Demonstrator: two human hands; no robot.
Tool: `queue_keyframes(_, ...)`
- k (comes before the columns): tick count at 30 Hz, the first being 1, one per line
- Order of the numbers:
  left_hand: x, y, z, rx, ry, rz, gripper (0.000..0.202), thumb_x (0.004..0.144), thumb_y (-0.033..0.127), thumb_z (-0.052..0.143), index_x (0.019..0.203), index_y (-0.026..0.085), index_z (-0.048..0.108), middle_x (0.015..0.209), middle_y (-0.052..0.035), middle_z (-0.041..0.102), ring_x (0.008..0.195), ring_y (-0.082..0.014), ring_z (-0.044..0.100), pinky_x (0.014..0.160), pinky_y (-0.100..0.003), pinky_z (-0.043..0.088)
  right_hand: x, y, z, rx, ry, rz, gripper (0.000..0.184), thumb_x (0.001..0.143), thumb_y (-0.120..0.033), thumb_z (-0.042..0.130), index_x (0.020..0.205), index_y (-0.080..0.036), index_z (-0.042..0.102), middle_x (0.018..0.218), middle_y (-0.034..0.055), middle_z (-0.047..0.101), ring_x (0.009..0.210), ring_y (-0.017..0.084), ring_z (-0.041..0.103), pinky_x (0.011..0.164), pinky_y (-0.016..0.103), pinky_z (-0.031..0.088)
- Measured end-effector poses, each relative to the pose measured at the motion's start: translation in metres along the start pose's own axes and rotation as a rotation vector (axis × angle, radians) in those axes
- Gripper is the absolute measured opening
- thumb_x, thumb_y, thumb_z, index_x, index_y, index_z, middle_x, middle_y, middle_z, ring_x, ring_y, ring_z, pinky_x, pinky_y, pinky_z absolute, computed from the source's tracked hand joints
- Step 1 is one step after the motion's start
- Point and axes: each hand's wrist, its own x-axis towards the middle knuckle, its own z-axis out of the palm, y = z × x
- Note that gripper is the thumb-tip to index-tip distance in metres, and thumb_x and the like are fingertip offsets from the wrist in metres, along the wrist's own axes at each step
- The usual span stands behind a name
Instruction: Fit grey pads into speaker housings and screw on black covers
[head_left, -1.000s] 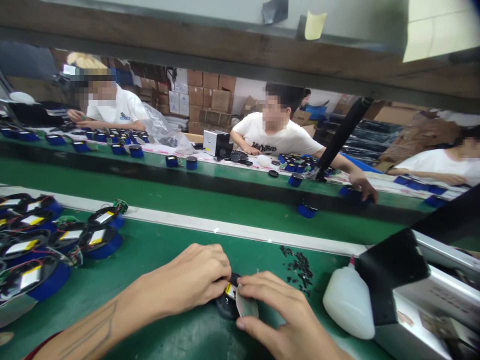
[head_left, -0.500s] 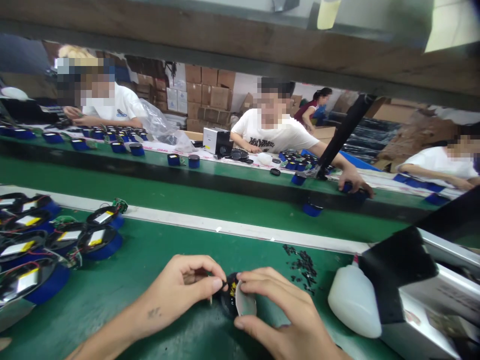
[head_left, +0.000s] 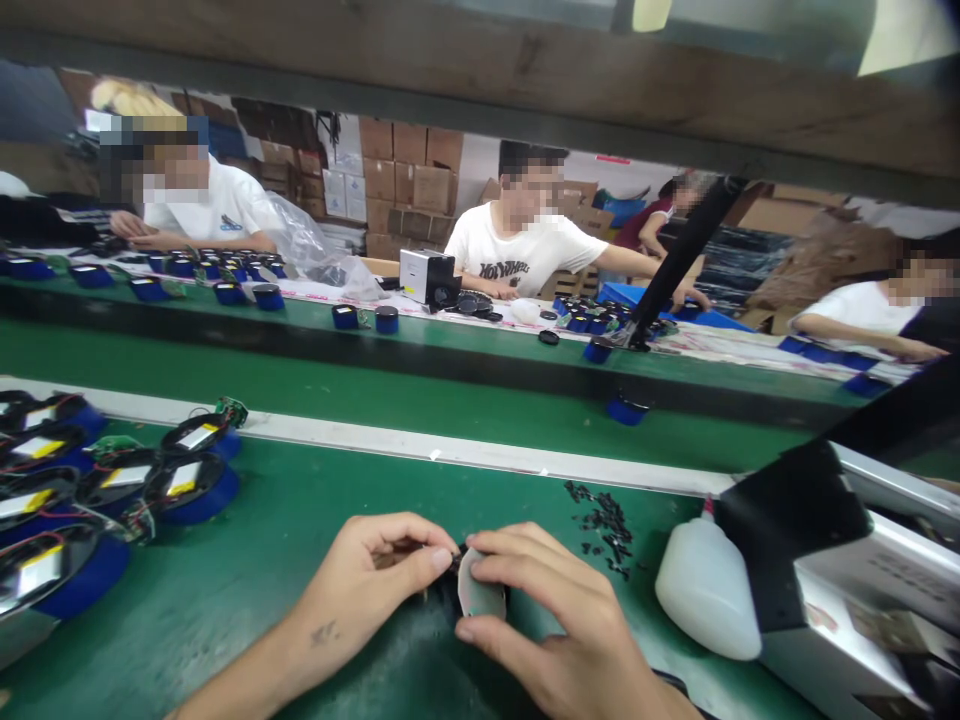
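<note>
Both of my hands meet low in the middle over a small black round part (head_left: 444,598) on the green mat (head_left: 247,560). My left hand (head_left: 375,580) is curled, its thumb and forefinger pinched at the part's left edge. My right hand (head_left: 547,620) pinches a pale grey oval piece (head_left: 478,596) and holds it against the part. Most of the black part is hidden under my fingers.
Several blue round units with batteries and wires (head_left: 97,500) crowd the left. A pile of small black bits (head_left: 604,518) lies beyond my right hand. A white squeeze bottle (head_left: 705,590) and a grey machine (head_left: 862,590) stand at the right. Other people work across the green conveyor (head_left: 420,395).
The yellow-marked piece seen between my fingers before is now covered by the pale oval piece. My left hand has uncurled from over the part to a pinch at its edge. The camera has tilted slightly.
</note>
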Motion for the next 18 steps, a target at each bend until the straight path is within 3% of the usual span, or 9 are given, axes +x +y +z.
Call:
queue_keyframes(10,-0.0011,0.0039,0.0079,-0.129,0.054,-0.080,0.025,0.078,0.040,0.078,0.080,0.015,0.077,0.066,-0.0016,0.068,0.059,-0.0120,0.057,0.060,-0.022,0.046,-0.0006,0.0005,0.0002,-0.015,0.018,-0.026,0.020,0.081,-0.017,0.078,0.099,-0.017,0.069,0.099,0.0094,0.074,0.084,0.019,0.068,0.074,0.031,0.059)
queue_keyframes(18,-0.0025,-0.0035,0.0058,0.007,0.051,0.009,0.017,0.084,0.033,0.071,0.081,0.017,0.077,0.075,-0.0028,0.070,0.063,-0.0136,0.058,0.062,-0.023,0.047,-0.0018,0.0005,0.0024,-0.027,0.033,-0.015,0.017,0.083,-0.021,0.076,0.098,-0.018,0.069,0.095,0.0087,0.075,0.079,0.019,0.067,0.070,0.031,0.059)
